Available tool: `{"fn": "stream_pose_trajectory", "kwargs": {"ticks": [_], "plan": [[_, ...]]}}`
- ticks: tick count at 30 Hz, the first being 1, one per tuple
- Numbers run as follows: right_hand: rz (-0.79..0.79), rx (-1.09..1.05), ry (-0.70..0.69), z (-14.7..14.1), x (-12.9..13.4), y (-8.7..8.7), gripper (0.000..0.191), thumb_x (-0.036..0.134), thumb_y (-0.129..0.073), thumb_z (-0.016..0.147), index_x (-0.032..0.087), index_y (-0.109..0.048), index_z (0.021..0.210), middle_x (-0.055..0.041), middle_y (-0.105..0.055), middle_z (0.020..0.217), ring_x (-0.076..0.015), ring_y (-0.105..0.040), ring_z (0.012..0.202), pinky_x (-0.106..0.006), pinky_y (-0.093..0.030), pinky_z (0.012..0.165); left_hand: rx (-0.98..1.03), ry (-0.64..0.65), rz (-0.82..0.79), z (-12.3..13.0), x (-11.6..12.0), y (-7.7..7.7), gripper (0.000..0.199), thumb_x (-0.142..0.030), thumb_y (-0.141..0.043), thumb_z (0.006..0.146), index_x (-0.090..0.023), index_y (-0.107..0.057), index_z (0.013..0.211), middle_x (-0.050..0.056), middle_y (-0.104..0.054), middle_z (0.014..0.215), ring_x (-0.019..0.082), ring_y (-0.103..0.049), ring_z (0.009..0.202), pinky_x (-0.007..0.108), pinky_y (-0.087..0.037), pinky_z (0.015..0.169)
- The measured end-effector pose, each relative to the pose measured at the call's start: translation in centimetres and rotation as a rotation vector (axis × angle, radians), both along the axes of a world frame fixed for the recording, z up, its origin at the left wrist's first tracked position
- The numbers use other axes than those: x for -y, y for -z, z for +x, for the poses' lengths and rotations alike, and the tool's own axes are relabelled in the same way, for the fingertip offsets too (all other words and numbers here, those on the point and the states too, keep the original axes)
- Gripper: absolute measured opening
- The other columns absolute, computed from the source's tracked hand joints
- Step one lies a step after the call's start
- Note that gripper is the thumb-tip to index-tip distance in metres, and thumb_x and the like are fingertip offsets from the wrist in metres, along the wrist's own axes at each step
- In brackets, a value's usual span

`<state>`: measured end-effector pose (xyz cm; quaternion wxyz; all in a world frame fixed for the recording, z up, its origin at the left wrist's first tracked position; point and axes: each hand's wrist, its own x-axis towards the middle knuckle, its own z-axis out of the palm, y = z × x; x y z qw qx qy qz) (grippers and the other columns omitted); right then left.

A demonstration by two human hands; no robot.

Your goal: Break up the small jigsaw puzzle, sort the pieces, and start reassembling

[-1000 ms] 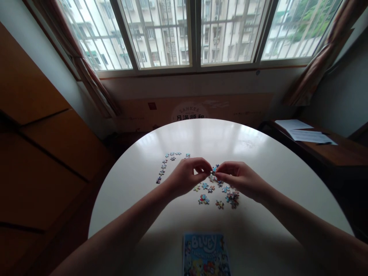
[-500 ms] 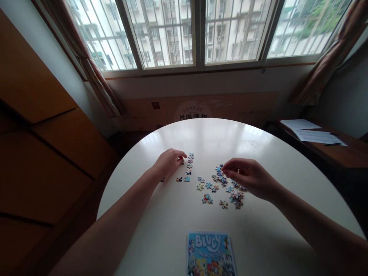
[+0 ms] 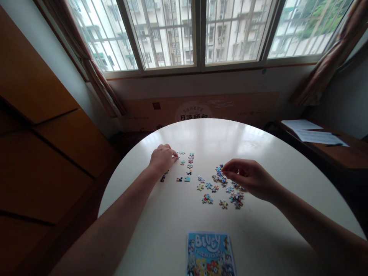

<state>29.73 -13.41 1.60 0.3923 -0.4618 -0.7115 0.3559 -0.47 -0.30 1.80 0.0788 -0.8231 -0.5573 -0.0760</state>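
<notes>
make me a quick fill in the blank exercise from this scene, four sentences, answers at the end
1. The hand beside the heap of loose puzzle pieces is the person's ____ one.
2. The biggest word on the blue picture sheet reads ____.
3. The top of the table under the puzzle pieces is ____ in colour.
4. The papers lie on a side desk whose top is ____ in colour.

Missing words: right; Bluey; white; brown.

A clear lane, narrowing toward its near end, separates the column of puzzle pieces [image 3: 190, 166] from the loose pieces [image 3: 236, 197]. The table [image 3: 161, 230] is open between loose pieces and booklet [image 3: 211, 255]. The left forearm [image 3: 123, 214] obstructs near-left access.
</notes>
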Motion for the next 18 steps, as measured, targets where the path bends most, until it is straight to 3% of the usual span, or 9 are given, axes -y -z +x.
{"fn": "stream_pose_trajectory", "kwargs": {"ticks": [11, 18], "plan": [[0.012, 0.014, 0.002, -0.1, 0.1, -0.3, 0.022, 0.037, -0.065, 0.090, 0.016, -0.073, 0.091, -0.0017, -0.064, 0.070, -0.0064, -0.045, 0.054, -0.021, -0.033, 0.047, 0.032, -0.012, -0.017, -0.6, -0.2, -0.4, 0.015, -0.025, -0.069, 0.087, -0.028, -0.081, 0.095, 0.007, -0.068, 0.106, 0.027, -0.059, 0.103, 0.036, -0.048, 0.089], [0.009, 0.012, 0.006, 0.1, -0.1, 0.2, 0.025, 0.039, -0.066, 0.090, 0.016, -0.072, 0.092, -0.0022, -0.064, 0.071, -0.0069, -0.047, 0.054, -0.021, -0.034, 0.047, 0.129, 0.070, 0.143, -1.3, 0.8, -2.3, 0.015, -0.022, -0.068, 0.089, -0.025, -0.081, 0.097, 0.007, -0.067, 0.098, 0.024, -0.059, 0.095, 0.035, -0.048, 0.084]]}}
